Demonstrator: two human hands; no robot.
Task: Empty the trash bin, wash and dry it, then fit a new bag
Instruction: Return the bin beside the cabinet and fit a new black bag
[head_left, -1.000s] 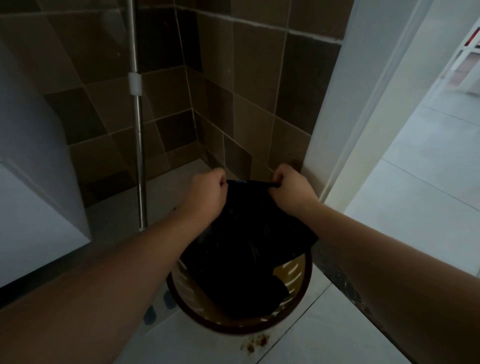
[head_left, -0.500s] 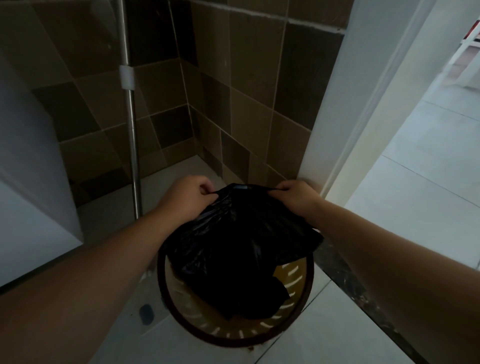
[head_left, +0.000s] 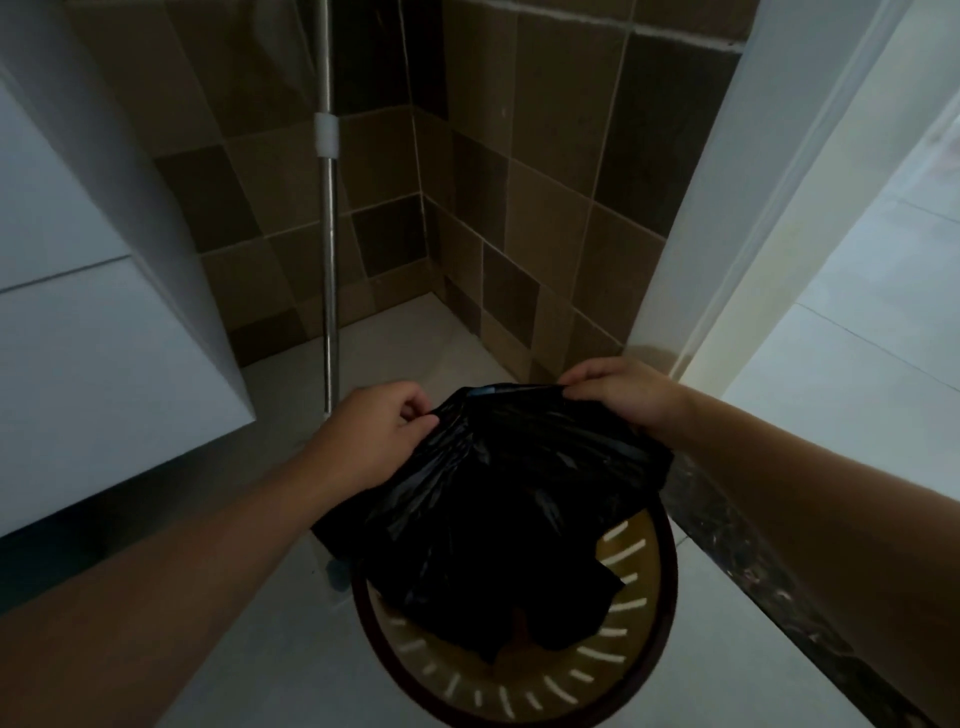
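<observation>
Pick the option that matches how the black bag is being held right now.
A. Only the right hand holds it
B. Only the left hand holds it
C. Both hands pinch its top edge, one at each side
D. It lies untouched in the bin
C: the left hand and the right hand each pinch the top edge of the black bag, stretched between them above the bin.

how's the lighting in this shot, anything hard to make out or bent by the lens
Head view: dim overall, daylight only on the floor at right; the black bag pinched by left hand and right hand shows almost no detail; wide-angle lens bows the door frame; slatted bin stays readable.
</observation>
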